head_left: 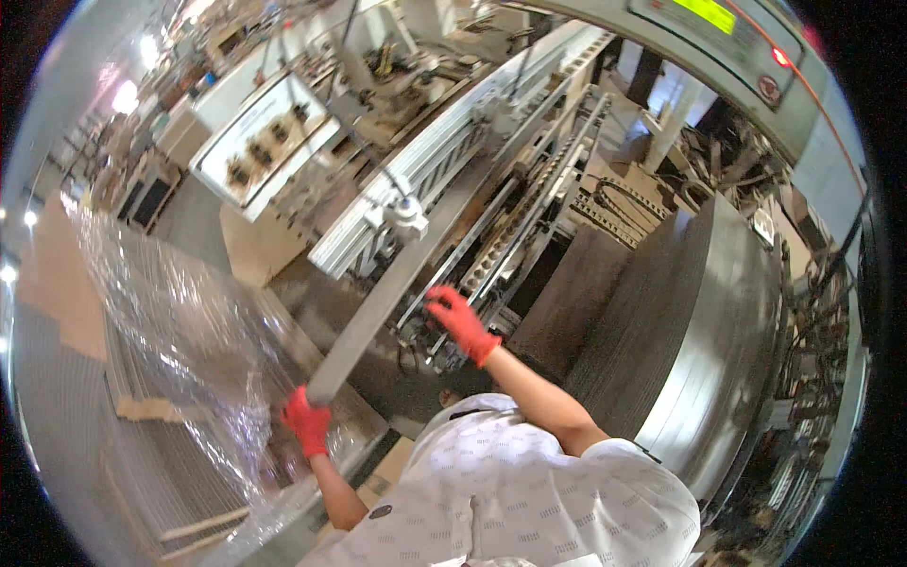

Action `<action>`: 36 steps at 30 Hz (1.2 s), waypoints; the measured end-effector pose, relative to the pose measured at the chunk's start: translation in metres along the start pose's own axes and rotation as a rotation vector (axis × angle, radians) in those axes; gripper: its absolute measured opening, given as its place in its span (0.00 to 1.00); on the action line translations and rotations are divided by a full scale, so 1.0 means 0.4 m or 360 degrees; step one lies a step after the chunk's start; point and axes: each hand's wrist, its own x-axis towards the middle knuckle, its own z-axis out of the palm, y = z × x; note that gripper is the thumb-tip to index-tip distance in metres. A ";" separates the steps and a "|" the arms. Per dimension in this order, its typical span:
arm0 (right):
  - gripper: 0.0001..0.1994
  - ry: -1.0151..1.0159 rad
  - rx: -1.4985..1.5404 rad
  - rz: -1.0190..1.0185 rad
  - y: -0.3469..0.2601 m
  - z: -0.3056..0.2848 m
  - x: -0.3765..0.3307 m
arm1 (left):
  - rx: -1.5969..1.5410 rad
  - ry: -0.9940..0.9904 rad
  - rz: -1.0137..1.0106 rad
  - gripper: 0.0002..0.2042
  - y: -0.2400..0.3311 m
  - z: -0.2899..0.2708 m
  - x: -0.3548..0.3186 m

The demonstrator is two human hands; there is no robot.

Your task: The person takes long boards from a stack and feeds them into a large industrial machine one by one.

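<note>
A long, narrow grey-brown plank (371, 319) extends from the machine's rail down to my left side. My left hand (307, 422), in a red glove, is closed round its near end. My right hand (461, 324), gloved in red too, hovers over the near end of the machine's conveyor (491, 260), right of the plank. Its fingers are loosely bent and apart, with nothing seen in them. The plank's far part runs beneath a white clamp-like fitting (404, 219) on the metal rail (345, 248).
At my right stands a tall stack of dark boards (652, 321). To my left, stacked boards (170, 454) lie partly under clear plastic wrap (203, 331). A control panel (727, 47) with a lit screen hangs at the upper right. A white tilted board (265, 142) stands beyond the rail.
</note>
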 end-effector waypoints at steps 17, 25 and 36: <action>0.50 0.1939 -0.0347 -0.0179 -0.154 -0.233 -0.082 | -0.0449 -0.0505 0.1181 0.35 0.651 -0.108 -0.167; 0.46 0.2090 -0.1459 0.0406 -0.065 -0.877 -0.200 | -0.0583 -0.0836 0.1062 0.35 0.728 -0.072 -0.161; 0.15 0.2337 -0.1803 0.0806 0.261 -1.118 -0.367 | -0.0221 -0.0886 0.0896 0.34 0.597 -0.107 -0.174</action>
